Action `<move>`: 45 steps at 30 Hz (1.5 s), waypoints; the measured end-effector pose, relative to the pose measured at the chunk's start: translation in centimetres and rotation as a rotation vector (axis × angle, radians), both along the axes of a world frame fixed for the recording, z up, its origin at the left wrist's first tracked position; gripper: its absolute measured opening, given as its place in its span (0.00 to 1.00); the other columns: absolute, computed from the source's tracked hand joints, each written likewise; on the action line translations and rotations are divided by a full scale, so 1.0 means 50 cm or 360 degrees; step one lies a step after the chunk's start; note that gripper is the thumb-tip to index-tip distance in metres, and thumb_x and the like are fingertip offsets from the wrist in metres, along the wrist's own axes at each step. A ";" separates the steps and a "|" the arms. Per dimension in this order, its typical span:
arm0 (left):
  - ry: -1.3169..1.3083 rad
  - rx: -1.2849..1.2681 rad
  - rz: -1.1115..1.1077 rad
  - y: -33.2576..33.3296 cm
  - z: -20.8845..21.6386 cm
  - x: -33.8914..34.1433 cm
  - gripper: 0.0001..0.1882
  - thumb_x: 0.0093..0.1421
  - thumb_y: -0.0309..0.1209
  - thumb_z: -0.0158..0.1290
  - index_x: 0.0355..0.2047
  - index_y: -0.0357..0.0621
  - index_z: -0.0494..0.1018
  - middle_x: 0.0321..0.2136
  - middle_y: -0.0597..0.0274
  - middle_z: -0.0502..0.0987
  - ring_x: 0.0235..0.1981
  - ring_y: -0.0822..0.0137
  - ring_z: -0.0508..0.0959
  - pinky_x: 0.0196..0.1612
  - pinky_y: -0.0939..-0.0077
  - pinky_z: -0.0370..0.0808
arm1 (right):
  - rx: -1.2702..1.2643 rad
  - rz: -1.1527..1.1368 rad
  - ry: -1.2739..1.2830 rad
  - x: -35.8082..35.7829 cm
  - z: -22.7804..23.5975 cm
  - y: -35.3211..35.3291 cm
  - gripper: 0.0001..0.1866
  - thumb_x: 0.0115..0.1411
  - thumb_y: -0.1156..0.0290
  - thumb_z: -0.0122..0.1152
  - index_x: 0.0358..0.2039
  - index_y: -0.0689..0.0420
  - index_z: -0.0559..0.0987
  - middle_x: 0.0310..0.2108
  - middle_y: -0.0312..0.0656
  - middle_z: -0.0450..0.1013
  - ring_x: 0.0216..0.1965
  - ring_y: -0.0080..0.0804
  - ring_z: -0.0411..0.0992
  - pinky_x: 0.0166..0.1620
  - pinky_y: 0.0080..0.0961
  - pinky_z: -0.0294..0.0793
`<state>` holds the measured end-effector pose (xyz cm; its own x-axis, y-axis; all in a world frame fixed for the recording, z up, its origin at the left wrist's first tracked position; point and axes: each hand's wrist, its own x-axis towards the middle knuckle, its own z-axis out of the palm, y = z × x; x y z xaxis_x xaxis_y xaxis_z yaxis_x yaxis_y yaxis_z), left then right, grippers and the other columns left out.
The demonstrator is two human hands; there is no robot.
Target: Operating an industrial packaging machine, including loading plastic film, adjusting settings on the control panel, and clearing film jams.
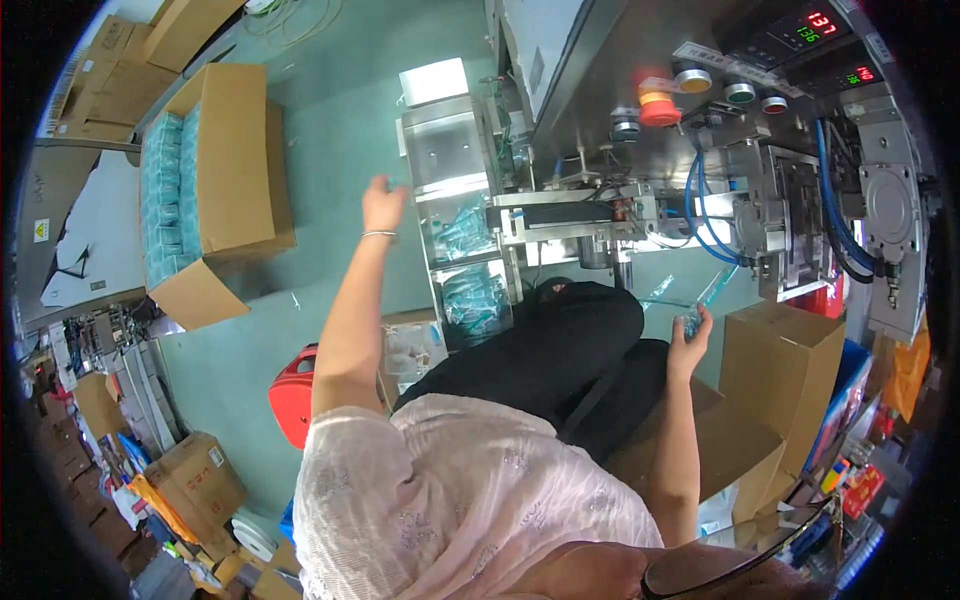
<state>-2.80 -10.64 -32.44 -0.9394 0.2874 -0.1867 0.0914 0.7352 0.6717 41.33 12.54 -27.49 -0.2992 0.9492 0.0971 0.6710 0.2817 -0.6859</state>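
My left hand [383, 207] is held out beside a long metal tray [411, 225], apart from it. Its fingers look curled in, and whatever they may hold is hidden. In the tray lie many clear teal plastic packets [474, 300] in two compartments. On the other side, my right hand [690, 342] is closed around a small clear bluish packet [690, 322]. Just beyond that hand, a strip of clear teal film [718, 286] hangs under the machine.
A machine [600, 90] with a red knob [658, 108] and blue hoses stands ahead right. An open carton [235, 165] of teal packets stands at left, a red container [293, 398] nearer. Another open carton [785, 365] is beside my right arm.
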 end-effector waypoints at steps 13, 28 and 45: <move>0.0067 -0.0760 -0.1041 0.069 -0.118 0.151 0.12 0.51 0.30 0.45 0.37 0.41 0.67 0.35 0.46 0.69 0.35 0.50 0.73 0.35 0.62 0.72 | -0.0095 -0.0017 -0.0030 -0.014 0.019 -0.015 0.21 0.48 0.75 0.56 0.45 0.60 0.65 0.39 0.44 0.65 0.40 0.32 0.63 0.45 0.24 0.61; -0.0770 0.0123 -0.0645 0.058 -0.080 0.022 0.17 0.33 0.24 0.62 0.17 0.43 0.62 0.12 0.68 0.62 0.09 0.77 0.59 0.09 0.79 0.54 | -0.0024 0.0005 0.0049 0.004 -0.001 0.000 0.22 0.46 0.79 0.56 0.44 0.60 0.65 0.36 0.43 0.65 0.37 0.30 0.63 0.42 0.23 0.62; 0.0163 -0.0235 -0.0561 0.065 0.012 0.055 0.14 0.49 0.42 0.51 0.26 0.43 0.74 0.27 0.48 0.73 0.29 0.51 0.73 0.33 0.66 0.70 | 0.0040 0.0133 -0.0010 -0.003 -0.005 0.000 0.32 0.46 0.79 0.56 0.53 0.61 0.57 0.51 0.51 0.58 0.51 0.39 0.58 0.52 0.28 0.55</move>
